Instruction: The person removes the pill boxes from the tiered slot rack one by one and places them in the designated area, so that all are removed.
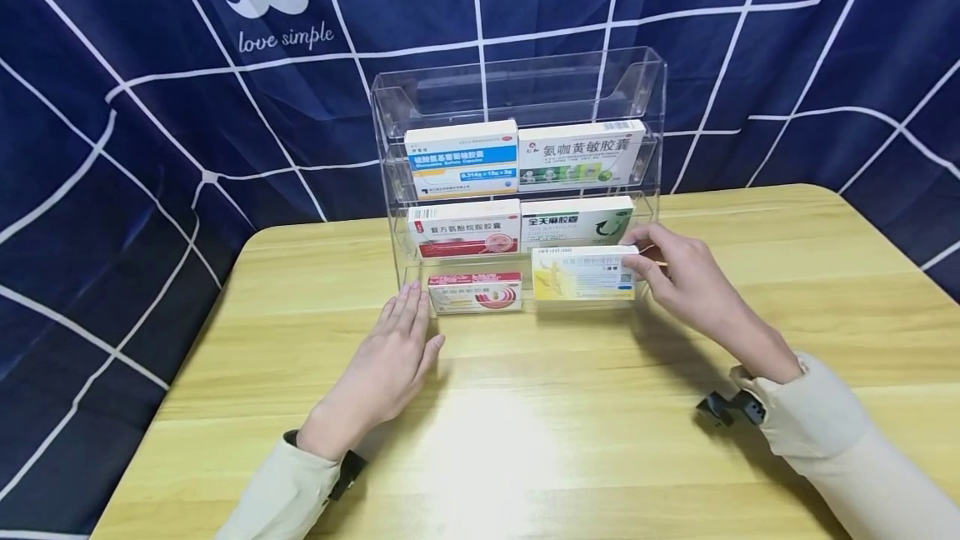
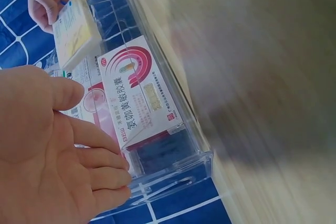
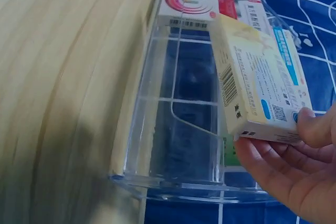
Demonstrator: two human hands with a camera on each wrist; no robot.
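A yellow-and-white medicine box (image 1: 583,275) is pinched at its right end between the thumb and fingers of my right hand (image 1: 686,277). It is held in front of the bottom tier of a clear acrylic rack (image 1: 517,98); the right wrist view shows bare space in that tier beside it. My left hand (image 1: 390,357) lies with fingers straight at the rack's lower left side. Near those fingertips, a red-and-white medicine box (image 1: 475,293) sits in the bottom tier's left half. The left palm (image 2: 58,145) holds nothing.
The middle tier carries a red-banded box (image 1: 465,229) and a green-and-white box (image 1: 576,221). Above them stand a blue-banded box (image 1: 462,161) and a white-and-green box (image 1: 581,157). A dark blue grid cloth (image 1: 300,107) hangs behind the wooden table (image 1: 300,273).
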